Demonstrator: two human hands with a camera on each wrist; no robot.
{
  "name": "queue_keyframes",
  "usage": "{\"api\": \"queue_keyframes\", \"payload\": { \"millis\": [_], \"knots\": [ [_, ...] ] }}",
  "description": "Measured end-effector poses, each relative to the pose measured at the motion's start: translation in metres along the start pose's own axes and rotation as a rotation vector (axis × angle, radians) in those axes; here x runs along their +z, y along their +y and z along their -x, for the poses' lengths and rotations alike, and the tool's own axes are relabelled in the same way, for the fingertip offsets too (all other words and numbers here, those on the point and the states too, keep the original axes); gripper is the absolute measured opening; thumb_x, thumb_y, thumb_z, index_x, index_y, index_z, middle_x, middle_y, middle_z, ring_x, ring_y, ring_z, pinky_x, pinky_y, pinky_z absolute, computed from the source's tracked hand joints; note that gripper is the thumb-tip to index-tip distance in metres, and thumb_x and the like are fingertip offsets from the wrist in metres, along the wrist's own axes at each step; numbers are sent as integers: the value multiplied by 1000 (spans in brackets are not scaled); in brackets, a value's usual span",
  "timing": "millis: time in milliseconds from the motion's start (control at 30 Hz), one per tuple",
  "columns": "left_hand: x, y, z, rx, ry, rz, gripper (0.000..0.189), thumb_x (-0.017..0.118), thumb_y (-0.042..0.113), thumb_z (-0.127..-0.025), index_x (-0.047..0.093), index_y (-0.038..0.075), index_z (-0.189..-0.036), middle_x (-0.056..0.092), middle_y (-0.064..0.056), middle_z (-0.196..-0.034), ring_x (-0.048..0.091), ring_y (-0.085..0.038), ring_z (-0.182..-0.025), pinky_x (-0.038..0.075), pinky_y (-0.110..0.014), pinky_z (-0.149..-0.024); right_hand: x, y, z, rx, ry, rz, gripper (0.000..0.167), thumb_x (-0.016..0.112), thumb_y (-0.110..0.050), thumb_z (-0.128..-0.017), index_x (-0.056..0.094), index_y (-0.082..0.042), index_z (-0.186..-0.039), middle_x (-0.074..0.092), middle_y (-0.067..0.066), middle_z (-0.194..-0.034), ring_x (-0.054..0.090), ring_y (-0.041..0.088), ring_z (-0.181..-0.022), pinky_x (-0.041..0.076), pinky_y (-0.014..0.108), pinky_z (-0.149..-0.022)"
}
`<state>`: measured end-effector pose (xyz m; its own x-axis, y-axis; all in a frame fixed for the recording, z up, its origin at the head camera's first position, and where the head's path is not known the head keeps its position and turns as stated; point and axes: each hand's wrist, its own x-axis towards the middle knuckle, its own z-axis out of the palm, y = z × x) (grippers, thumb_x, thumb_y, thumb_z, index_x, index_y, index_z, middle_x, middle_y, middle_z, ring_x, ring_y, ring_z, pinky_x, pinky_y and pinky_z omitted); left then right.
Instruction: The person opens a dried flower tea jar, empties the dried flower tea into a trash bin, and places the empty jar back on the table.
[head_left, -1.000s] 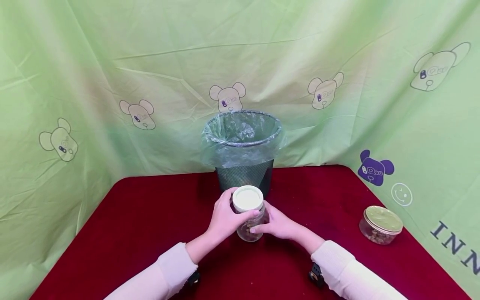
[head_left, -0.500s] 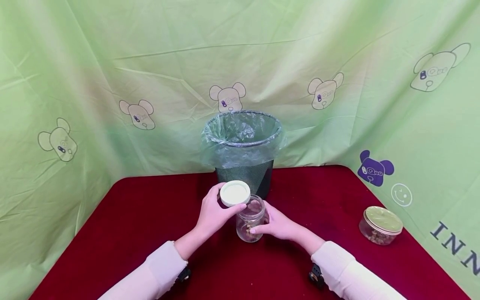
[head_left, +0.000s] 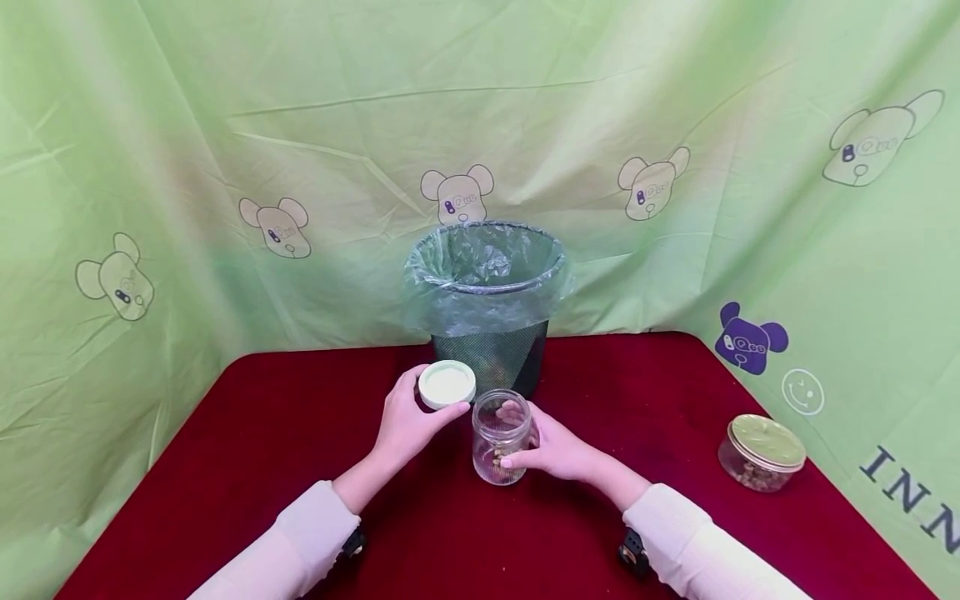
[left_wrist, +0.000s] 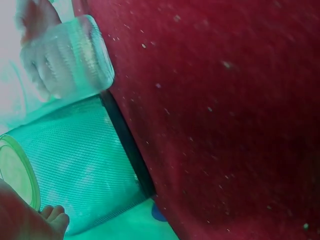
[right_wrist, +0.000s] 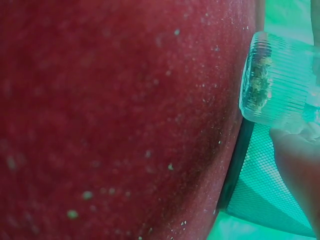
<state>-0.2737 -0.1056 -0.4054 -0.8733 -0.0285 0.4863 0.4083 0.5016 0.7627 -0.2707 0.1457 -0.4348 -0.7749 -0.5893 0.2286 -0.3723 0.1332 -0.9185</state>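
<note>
My left hand (head_left: 405, 423) grips a round white lid (head_left: 447, 384) by its edge, held up to the left of a clear ribbed jar (head_left: 491, 458). The jar is upright and uncovered, with a few small brown pieces at its bottom. Around the jar's right side curl the fingers and thumb of my right hand (head_left: 553, 446); its far fingers show through the glass. In the left wrist view the lid (left_wrist: 20, 172) appears at the lower left, apart from the jar (left_wrist: 75, 57). The right wrist view shows the brown pieces (right_wrist: 260, 80) low in the jar.
Behind the jar stands a dark mesh bin (head_left: 487, 358) lined with a clear plastic bag (head_left: 483, 308). A low clear tub (head_left: 761, 452) with a gold lid and brown contents sits near the right edge of the red tabletop (head_left: 300, 433). Green printed cloth (head_left: 337, 125) hangs around the table.
My left hand has lifted the lid off the jar and carried it to the left. The right hand has kept its grip on the jar, which stays in place.
</note>
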Motion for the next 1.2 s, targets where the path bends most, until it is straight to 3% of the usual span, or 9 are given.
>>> {"api": "queue_keyframes", "payload": {
  "millis": [200, 433, 767, 1200],
  "knots": [
    [-4, -6, -2, -39, -18, -16, 76, 89, 36, -65, 56, 5, -126, 60, -8, -118, 55, -28, -109, 43, -45, -92, 1, -1, -1, -9, -4, -22, 76, 77, -6, -81, 31, 13, -138, 47, 26, -135, 43, 39, -128, 39, 23, -99],
    [-4, -14, -3, -71, -62, -99, 78, 89, 39, -66, 55, 2, -126, 60, -12, -118, 55, -31, -109, 44, -47, -92, 0, -1, 0, -6, -4, -33, 75, 76, -4, -81, 30, 12, -138, 47, 27, -135, 42, 40, -129, 38, 21, -99],
    [-2, -23, -3, -85, -178, -190, 77, 88, 39, -65, 57, -2, -122, 60, -15, -115, 58, -31, -103, 47, -47, -89, 0, -1, -1, 4, -1, -39, 74, 77, -5, -81, 32, 11, -138, 46, 26, -136, 41, 38, -130, 37, 20, -100],
    [8, -37, -3, -83, -305, -301, 76, 87, 45, -64, 59, -2, -117, 63, -10, -105, 60, -26, -93, 50, -42, -79, 0, -1, 0, 11, -4, -25, 75, 77, -5, -81, 32, 9, -139, 45, 26, -137, 40, 38, -131, 37, 22, -100]
  ]
}}
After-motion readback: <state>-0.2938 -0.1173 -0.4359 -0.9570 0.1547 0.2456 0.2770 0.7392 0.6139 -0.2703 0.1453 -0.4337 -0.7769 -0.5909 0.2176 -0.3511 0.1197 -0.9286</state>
